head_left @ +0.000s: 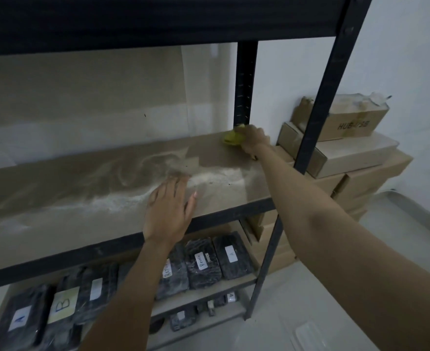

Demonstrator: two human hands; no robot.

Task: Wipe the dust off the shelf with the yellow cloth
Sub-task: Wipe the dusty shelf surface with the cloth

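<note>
A person wiped a dusty shelf (pixel 64 224) on a black metal rack.

Pale dust streaked the brown board. Stacked cardboard boxes (pixel 355 158) stood right of the rack; black labelled packets (pixel 216 259) lay 1 level below. The left hand (pixel 169 211) rested flat, fingers straight, near the front edge. The right hand (pixel 254 141) clutched the yellow cloth (pixel 231 138) at the far right back corner.

Yellow cloth (pixel 232 138) bunched at the shelf's (pixel 87 196) far right corner
Brown board streaked with pale dust
</note>
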